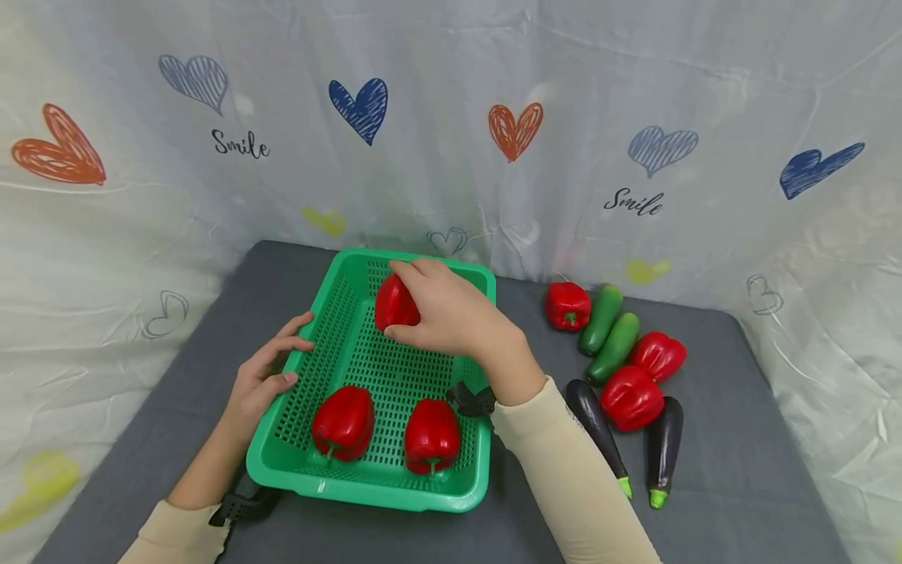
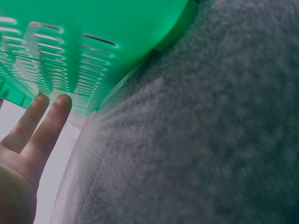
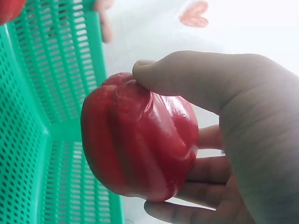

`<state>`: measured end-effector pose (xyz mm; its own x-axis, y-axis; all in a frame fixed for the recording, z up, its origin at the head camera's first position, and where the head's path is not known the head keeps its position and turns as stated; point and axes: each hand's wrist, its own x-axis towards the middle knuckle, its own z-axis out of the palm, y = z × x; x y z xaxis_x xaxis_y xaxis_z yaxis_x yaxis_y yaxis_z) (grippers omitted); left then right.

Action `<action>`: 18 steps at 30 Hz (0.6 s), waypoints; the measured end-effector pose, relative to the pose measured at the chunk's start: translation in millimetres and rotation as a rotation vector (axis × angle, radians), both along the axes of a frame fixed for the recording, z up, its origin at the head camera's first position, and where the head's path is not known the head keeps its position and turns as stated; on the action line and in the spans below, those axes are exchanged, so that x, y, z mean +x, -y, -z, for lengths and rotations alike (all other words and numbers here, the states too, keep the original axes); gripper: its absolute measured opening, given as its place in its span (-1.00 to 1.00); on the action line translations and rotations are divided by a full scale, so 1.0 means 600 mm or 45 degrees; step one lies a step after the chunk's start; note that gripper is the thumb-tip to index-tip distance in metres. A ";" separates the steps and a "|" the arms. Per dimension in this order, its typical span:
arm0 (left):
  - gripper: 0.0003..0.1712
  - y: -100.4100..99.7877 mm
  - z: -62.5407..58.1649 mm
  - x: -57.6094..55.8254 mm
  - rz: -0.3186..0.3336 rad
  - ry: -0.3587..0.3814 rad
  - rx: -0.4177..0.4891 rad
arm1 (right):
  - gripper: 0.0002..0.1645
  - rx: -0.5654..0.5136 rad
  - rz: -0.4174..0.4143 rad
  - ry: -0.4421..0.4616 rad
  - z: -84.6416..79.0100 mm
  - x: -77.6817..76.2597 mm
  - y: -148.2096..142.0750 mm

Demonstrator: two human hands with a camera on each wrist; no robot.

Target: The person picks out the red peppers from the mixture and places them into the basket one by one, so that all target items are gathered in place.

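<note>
My right hand (image 1: 451, 305) grips a red bell pepper (image 1: 396, 304) over the far part of a green plastic basket (image 1: 373, 501). In the right wrist view the thumb presses one end of the bell pepper (image 3: 140, 140), and the fingers curl round its other side. My left hand (image 1: 259, 376) rests against the basket's left rim, its fingers fairly straight. The left wrist view shows two fingertips (image 2: 60, 102) at the basket's outer slotted wall (image 2: 93, 60). Inside the basket, near its front, lie two more red bell peppers, one left (image 1: 344, 423) and one right (image 1: 432, 435).
Right of the basket, on the grey tabletop (image 1: 740, 470), lie several red bell peppers (image 1: 632, 398), two cucumbers (image 1: 601, 319) and two eggplants (image 1: 665, 446). A white curtain (image 1: 437, 188) printed with hearts hangs behind the table.
</note>
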<state>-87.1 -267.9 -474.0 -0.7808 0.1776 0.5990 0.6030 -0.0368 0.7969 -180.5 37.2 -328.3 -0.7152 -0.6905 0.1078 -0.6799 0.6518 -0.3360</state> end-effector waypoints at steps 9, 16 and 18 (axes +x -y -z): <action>-0.58 0.000 0.000 0.002 -0.025 0.034 -0.005 | 0.11 0.130 -0.093 -0.006 0.011 0.012 0.043; -0.59 0.002 -0.001 0.005 -0.040 0.076 -0.022 | 0.12 0.138 -0.136 0.033 0.024 0.015 0.064; -0.59 0.002 -0.003 0.005 -0.036 0.074 -0.023 | 0.12 0.130 -0.142 0.061 0.028 0.015 0.066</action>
